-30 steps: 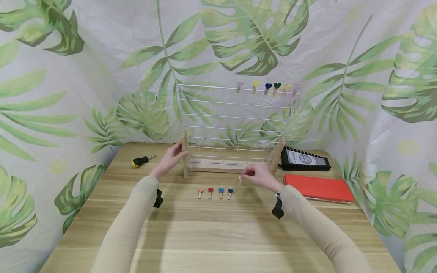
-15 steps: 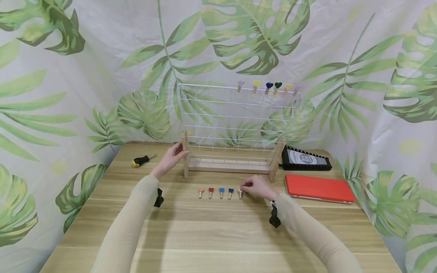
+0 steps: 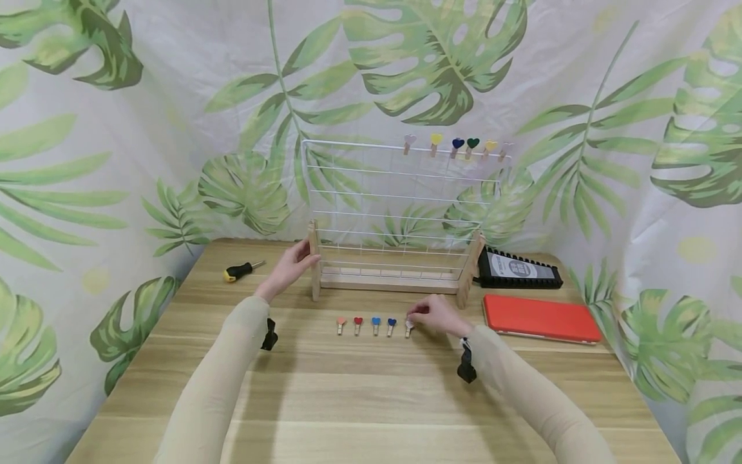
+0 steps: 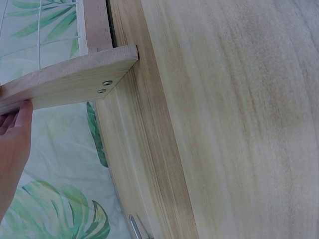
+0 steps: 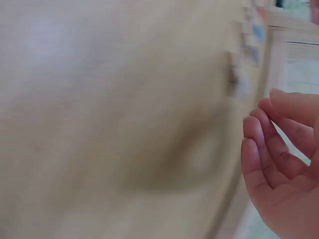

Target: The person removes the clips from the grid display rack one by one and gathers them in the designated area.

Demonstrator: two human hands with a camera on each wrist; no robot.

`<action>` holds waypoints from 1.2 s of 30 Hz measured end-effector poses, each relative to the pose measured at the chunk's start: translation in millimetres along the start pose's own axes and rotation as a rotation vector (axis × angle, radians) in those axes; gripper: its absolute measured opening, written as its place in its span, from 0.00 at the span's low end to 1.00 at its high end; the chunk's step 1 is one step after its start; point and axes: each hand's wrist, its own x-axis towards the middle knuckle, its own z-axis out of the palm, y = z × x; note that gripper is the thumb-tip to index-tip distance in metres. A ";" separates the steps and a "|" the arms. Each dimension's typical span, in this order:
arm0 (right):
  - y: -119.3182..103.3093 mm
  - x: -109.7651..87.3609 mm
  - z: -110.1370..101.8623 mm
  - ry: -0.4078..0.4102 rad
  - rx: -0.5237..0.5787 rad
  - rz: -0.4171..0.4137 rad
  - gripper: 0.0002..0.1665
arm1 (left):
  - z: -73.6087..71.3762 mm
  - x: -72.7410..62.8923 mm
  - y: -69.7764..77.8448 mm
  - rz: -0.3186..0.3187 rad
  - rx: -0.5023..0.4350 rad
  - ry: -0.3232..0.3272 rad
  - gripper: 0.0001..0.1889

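Observation:
My left hand (image 3: 286, 269) holds the left wooden leg (image 3: 315, 261) of a white wire grid rack (image 3: 400, 205); in the left wrist view its thumb lies against the leg's outer face. A row of small wooden clothespins with heart tops lies before the rack: orange (image 3: 341, 325), red (image 3: 358, 325), light blue (image 3: 376, 325), dark blue (image 3: 391, 327) and, at the right end, a whitish clothespin (image 3: 408, 328). My right hand (image 3: 438, 314) is just above that last one. In the right wrist view its relaxed fingers (image 5: 271, 149) hold nothing, and the blurred clothespins lie beyond the fingertips.
Several more heart clothespins (image 3: 458, 145) hang on the right part of the rack's top wire. Right of the rack lie a black toothed holder (image 3: 542, 276) and a flat red case (image 3: 542, 318). A yellow-black screwdriver (image 3: 239, 272) lies at the left, with a leaf-print cloth behind.
My right hand has moved down toward me, set the whitish clothespin at the right end of the row and let it go. The left hand has stayed at the rack's leg.

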 end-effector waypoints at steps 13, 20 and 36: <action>-127.5 16.3 -174.5 0.403 -0.042 -0.324 0.11 | 0.3 -1.1 0.6 0.005 0.008 0.001 0.35; -181.5 32.7 -245.5 0.565 -0.130 -0.407 0.11 | -0.5 -1.2 2.9 -0.005 0.011 -0.001 0.34; -190.7 77.6 -271.5 0.342 -0.273 -0.294 0.14 | 0.2 0.6 -2.5 0.028 0.013 0.007 0.35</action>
